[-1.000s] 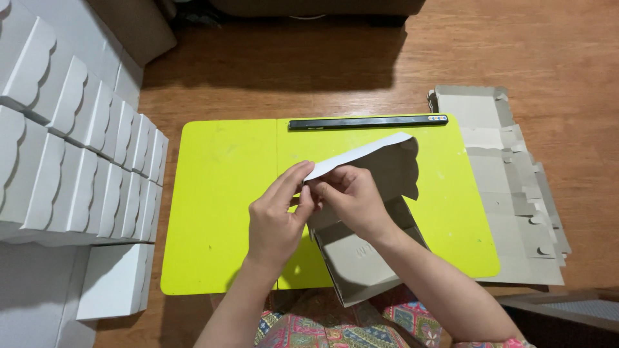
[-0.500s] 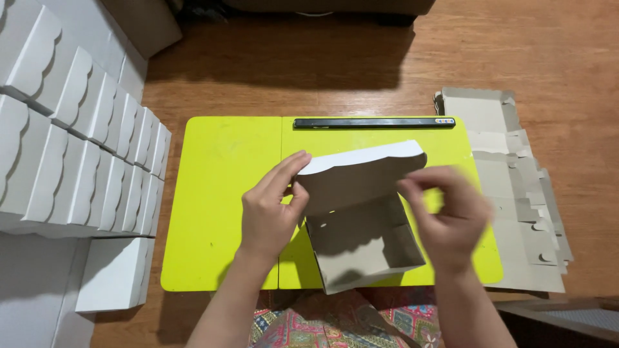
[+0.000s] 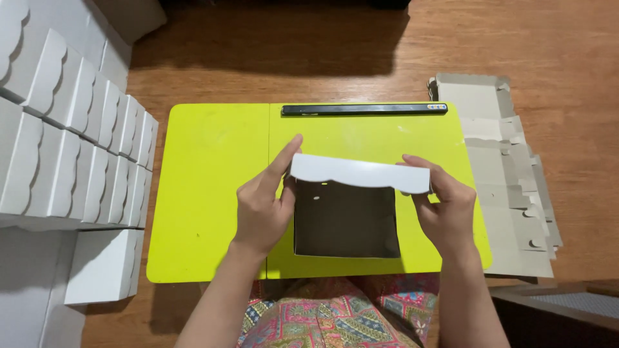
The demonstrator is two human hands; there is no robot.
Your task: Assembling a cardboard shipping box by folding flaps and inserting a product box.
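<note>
Each hand (image 3: pixel 261 209) (image 3: pixel 445 206) grips the open box's (image 3: pixel 348 219) side edges.

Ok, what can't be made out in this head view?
- Far inner wall of the cardboard box: hidden under its white scalloped lid flap.
- Left hand thumb: tucked behind the box's side.
- Right hand fingertips: covered by the flap's end.
- Lower sheets in the flat cardboard stack: hidden by the sheets on top.
- Stacked white boxes: cut off by the left edge.
- Small coloured marks on the black ruler: too small to tell.
</note>
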